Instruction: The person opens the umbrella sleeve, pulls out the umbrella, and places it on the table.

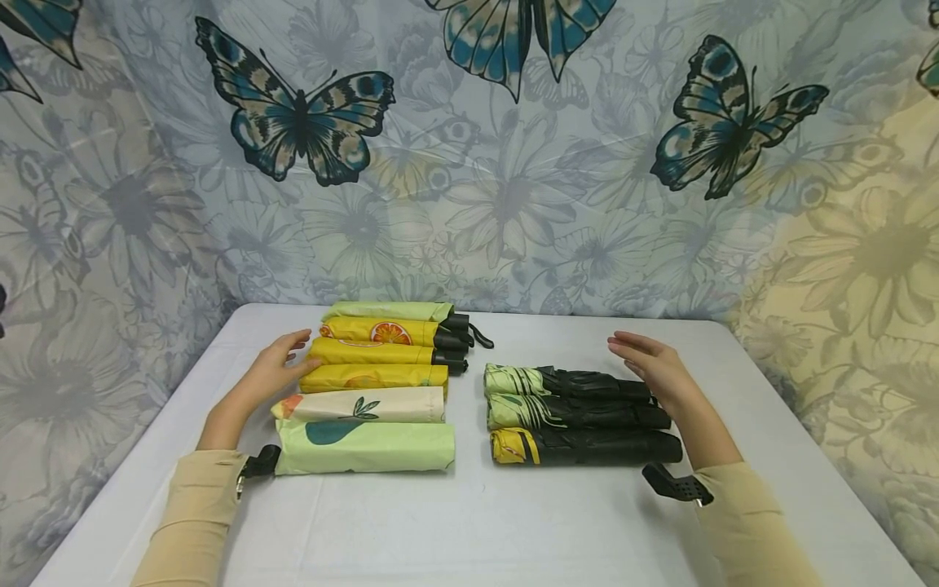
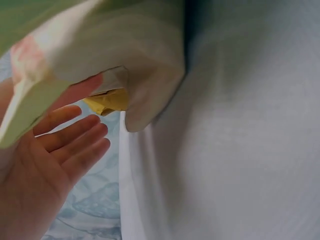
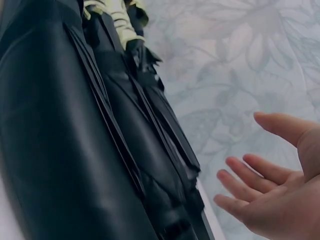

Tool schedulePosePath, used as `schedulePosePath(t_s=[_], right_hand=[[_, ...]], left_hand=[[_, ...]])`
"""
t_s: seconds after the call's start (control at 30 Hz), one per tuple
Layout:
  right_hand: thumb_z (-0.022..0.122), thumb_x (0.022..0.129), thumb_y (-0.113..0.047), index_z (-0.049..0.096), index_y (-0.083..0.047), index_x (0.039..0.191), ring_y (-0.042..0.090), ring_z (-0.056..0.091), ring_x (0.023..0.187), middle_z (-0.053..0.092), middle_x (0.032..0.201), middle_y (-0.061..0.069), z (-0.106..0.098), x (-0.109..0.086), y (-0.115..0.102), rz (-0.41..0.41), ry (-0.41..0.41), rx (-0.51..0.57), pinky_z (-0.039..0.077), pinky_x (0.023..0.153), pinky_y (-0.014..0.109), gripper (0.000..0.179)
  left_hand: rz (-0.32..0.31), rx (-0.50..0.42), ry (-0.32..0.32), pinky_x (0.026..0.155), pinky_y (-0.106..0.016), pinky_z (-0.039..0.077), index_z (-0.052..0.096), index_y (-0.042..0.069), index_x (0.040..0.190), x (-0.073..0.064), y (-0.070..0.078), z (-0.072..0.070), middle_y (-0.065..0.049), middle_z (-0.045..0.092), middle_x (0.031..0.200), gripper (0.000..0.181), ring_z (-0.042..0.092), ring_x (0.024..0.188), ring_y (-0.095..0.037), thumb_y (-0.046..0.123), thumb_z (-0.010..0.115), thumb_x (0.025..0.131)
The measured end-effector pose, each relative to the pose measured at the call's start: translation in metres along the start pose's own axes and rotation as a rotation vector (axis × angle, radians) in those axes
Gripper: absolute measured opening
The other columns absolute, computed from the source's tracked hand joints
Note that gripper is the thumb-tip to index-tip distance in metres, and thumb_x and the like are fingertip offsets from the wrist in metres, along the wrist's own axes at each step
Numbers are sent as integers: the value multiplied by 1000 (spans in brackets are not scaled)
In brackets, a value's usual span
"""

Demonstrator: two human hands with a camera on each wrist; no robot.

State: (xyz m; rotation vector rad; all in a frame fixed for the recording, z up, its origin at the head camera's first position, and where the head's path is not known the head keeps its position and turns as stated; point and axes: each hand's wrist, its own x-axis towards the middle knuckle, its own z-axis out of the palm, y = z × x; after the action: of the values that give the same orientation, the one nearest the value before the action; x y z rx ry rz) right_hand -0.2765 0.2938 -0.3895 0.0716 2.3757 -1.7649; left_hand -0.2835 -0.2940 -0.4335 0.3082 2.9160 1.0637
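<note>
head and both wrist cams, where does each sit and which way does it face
Head: worn on the head, facing forward and down over the table to the butterfly-print backdrop; left hand, right hand and sleeves show.
Left wrist: worn there, facing along the left hand past the cream bundle; palm and fingers show.
Right wrist: worn there, facing past the black bundles; the right hand shows.
Shared: head and right wrist both show those bundles.
</note>
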Motion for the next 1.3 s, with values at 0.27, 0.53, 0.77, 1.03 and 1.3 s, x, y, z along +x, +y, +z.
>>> schedulePosePath(t_s=[0.27, 0.53, 0.77, 1.03, 1.3], right_hand=[[62, 96, -36, 26, -1, 153, -11, 51, 110, 30, 157, 21, 24, 7, -7, -31, -29, 78, 33, 121, 41, 76], [60, 98, -28, 29, -1, 152, 9, 50, 128, 33, 156, 20, 50, 14, -13, -39, -45, 141, 33, 121, 41, 69], [58, 99, -23, 29, 1, 151, 31, 34, 145, 34, 156, 20, 75, 19, -19, -52, -71, 167, 33, 121, 41, 64], [59, 98, -21, 32, -1, 151, 31, 38, 143, 38, 154, 18, 106, 23, -28, -46, -87, 180, 34, 121, 41, 62], [60, 98, -22, 38, -5, 148, 29, 42, 141, 43, 151, 16, 133, 25, -40, -38, -73, 186, 35, 120, 40, 58]], left_hand=[[-4, -32, -27, 111, -59, 39, 26, -9, 149, 1, 0, 4, -34, 33, 148, 68, 37, 134, -50, 19, 60, 97], [3, -65, -37, 110, -58, 41, 25, -9, 150, 0, 0, 6, -35, 30, 149, 68, 37, 135, -50, 14, 61, 96], [2, -94, -43, 111, -58, 39, 24, -8, 150, 0, -1, 7, -34, 26, 152, 70, 35, 136, -51, 13, 62, 96], [-18, -116, -71, 109, -60, 40, 18, 2, 155, 1, -6, 7, -30, 17, 158, 75, 28, 140, -53, 17, 62, 96], [4, -115, -49, 108, -61, 40, 23, 2, 154, -2, -3, 7, -29, 21, 158, 69, 30, 140, -52, 21, 59, 99]])
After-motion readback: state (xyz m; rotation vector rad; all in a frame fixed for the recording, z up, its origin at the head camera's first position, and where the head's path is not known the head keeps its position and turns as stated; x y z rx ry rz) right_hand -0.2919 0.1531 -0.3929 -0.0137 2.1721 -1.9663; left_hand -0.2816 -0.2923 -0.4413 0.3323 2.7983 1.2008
